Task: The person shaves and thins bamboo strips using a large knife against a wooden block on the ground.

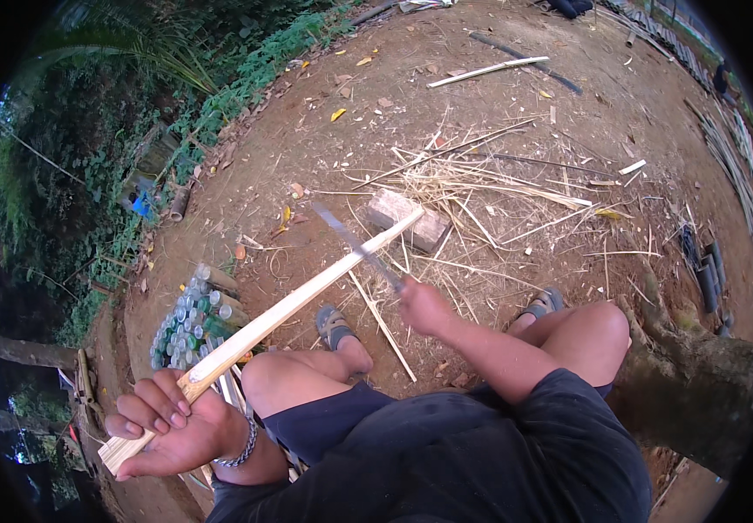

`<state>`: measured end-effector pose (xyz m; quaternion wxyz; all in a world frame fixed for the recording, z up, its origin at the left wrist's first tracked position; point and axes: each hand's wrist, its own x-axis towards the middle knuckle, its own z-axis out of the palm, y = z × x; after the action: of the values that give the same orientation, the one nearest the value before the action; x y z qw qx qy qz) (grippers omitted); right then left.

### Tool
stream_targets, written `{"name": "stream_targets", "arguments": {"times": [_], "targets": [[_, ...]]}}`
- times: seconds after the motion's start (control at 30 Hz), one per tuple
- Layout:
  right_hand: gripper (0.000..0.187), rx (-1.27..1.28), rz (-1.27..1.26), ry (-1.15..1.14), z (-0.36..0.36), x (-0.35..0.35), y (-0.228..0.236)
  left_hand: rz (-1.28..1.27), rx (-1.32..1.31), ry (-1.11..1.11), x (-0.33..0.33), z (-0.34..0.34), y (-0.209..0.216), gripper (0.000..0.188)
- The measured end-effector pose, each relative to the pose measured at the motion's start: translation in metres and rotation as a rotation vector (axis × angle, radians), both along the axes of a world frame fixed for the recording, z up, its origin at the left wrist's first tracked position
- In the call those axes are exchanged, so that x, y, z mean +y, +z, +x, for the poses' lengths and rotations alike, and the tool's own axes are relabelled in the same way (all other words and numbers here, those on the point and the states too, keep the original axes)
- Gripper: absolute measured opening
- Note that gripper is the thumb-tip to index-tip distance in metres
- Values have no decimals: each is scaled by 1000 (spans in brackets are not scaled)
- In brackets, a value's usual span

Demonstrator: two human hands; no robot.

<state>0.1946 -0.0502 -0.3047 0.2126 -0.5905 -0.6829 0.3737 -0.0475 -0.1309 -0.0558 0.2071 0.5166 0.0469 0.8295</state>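
Observation:
A long pale wooden strip (281,311) slants from the lower left up to a wooden block (432,230) on the ground, its far end resting on that block. My left hand (192,425) is wrapped round the strip's near end. In my right hand (424,307) is a long-bladed knife (337,227), its blade pointing up and to the left. The blade crosses the strip partway along, short of the block. Whether its edge touches the wood I cannot tell, and the fingers hide most of the handle.
Thin shavings (472,179) lie heaped beyond the block. Several glass bottles (189,318) are stacked left of my knees. A thick tree root (690,392) stands at the right. Another pale strip (488,71) lies farther off. Green plants (254,91) edge the dirt at the left.

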Motion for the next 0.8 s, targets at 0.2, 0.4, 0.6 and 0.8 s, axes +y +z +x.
{"name": "stream_targets", "arguments": {"times": [0.2,0.4,0.6,0.8], "targets": [[19,131,150,188,-18,-12,49,0,12,37,-1,-2,-4,51],[17,0,121,7,8,2,12,-17,1,45,0,-3,-8,50],[27,251,230,277,-36,-55,98,13,41,6,-10,-11,-12,51],[35,377,436,426,-55,-84,128,10,55,46,-21,2,-20,50]]}}
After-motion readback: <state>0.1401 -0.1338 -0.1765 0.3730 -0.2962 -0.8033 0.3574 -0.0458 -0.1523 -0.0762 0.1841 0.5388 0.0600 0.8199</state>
